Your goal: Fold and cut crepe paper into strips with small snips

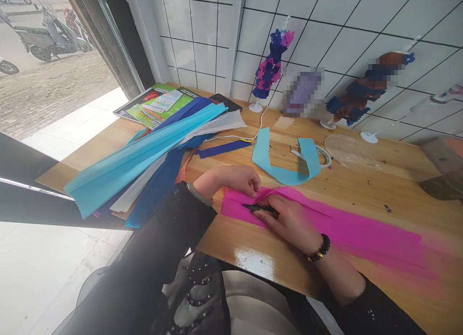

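Note:
A long strip of bright pink paper [376,234] lies across the wooden table, its right end blurred. My left hand [240,180] pinches a raised edge of it near its left end, fingers closed. Close beside it, my right hand [289,219] is wrapped round a small black tool [262,208], whose dark tip points left over the pink paper. What kind of tool it is cannot be made out for certain. Behind the hands, a curved light blue strip [285,173] stands partly on edge, next to a roll of tape [323,156].
Folded blue and white paper sheets [144,156] are piled at the left over magazines [159,103]. A dark blue strip [224,149] and a white cable [264,120] lie behind my left hand. Paper-flower stands [269,67] line the tiled wall. A clear container [444,166] stands at the right.

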Motion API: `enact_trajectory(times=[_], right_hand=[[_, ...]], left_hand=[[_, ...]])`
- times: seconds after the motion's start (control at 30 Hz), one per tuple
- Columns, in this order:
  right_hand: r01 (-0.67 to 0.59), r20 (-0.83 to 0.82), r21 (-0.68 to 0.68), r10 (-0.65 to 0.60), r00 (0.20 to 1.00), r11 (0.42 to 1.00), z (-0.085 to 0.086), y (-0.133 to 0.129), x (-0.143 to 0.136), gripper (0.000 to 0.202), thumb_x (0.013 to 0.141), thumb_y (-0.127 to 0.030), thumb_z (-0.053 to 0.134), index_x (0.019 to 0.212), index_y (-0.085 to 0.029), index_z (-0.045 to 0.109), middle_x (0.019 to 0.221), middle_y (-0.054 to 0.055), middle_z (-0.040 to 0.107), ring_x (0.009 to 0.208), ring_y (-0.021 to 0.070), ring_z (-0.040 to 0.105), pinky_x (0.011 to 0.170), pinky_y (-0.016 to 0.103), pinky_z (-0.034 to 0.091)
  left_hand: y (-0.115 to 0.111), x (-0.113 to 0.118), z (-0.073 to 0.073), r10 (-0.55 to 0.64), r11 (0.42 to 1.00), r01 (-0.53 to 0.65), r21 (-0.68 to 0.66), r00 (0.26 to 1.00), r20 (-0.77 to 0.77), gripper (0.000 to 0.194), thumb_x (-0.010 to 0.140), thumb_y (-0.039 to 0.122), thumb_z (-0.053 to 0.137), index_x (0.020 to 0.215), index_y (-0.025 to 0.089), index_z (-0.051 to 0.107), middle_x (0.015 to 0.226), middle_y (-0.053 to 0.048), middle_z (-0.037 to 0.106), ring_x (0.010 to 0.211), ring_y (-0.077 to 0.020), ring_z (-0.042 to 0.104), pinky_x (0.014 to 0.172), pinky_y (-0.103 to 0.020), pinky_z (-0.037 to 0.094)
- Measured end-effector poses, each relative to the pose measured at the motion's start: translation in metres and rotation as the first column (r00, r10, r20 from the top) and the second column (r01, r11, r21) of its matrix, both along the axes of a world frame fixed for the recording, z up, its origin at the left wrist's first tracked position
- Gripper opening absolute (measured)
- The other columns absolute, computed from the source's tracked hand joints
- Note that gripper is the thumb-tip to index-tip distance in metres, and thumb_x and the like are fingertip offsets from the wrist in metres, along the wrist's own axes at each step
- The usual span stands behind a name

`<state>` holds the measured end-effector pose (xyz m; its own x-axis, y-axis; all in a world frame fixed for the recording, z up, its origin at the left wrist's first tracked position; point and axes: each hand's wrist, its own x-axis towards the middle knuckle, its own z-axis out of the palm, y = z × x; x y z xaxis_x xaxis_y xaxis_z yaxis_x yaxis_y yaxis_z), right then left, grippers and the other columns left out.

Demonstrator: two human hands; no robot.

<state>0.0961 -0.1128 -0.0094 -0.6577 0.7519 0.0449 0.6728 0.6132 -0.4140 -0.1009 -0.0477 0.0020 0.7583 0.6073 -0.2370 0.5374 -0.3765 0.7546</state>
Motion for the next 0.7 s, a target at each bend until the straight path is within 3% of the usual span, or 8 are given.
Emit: enact_trajectory(times=[0.33,0.7], right_hand=[[0.018,0.012,-0.012,-0.018,1.0,1.0,0.0012,-0.0024,-0.0077,0.027,0.085,-0.042,0.049,0.094,-0.019,0.061,0.089,0.006,0.066,0.083,0.0194,0.06,0.07,0.032,0.046],[0.046,0.008,-0.024,-0.046,0.999,0.999,-0.0011,-0.0048,-0.008,0.027,0.085,-0.042,0.048,0.094,-0.019,0.06,0.089,0.005,0.065,0.082,0.0189,0.059,0.07,0.031,0.045]], left_hand=[[-0.0018,-0.0002,0.0048,-0.006,1.0,0.006,-0.027,1.0,-0.012,0.022,0.07,0.022,0.054,0.088,0.017,0.065,0.083,0.002,0.066,0.071,-0.0103,0.054,0.057,-0.018,0.034],[-0.0016,0.0003,0.0058,-0.027,0.999,0.028,0.035,1.0,-0.012,0.016,0.068,0.017,0.055,0.08,0.016,0.065,0.073,0.002,0.064,0.066,-0.0095,0.052,0.054,-0.018,0.034]])
